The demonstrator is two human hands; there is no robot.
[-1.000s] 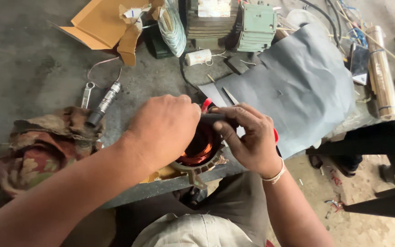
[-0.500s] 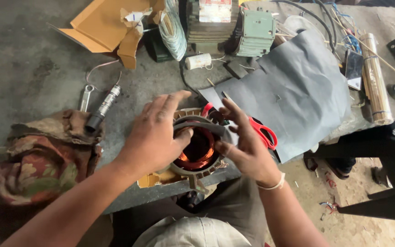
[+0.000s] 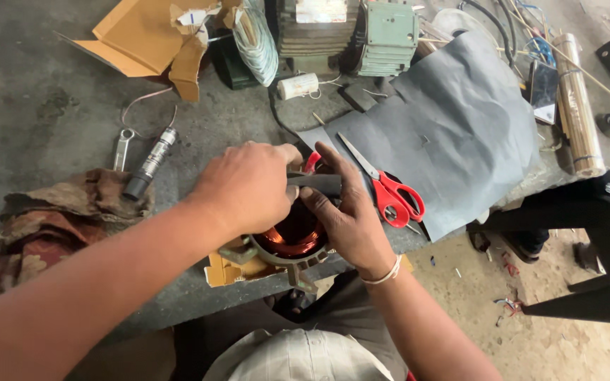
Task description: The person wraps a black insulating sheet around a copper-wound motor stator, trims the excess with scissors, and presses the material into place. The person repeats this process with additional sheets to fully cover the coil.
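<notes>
both hands at centre frame: left hand [image 3: 248, 187] and right hand [image 3: 347, 215] are pinching a dark strip [image 3: 317, 184] lying crosswise directly above the copper-wound stator [image 3: 292, 238].

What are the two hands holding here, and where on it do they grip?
Both the left hand and right hand pinch a dark grey strip by its ends, above the copper-wound motor stator.
</notes>
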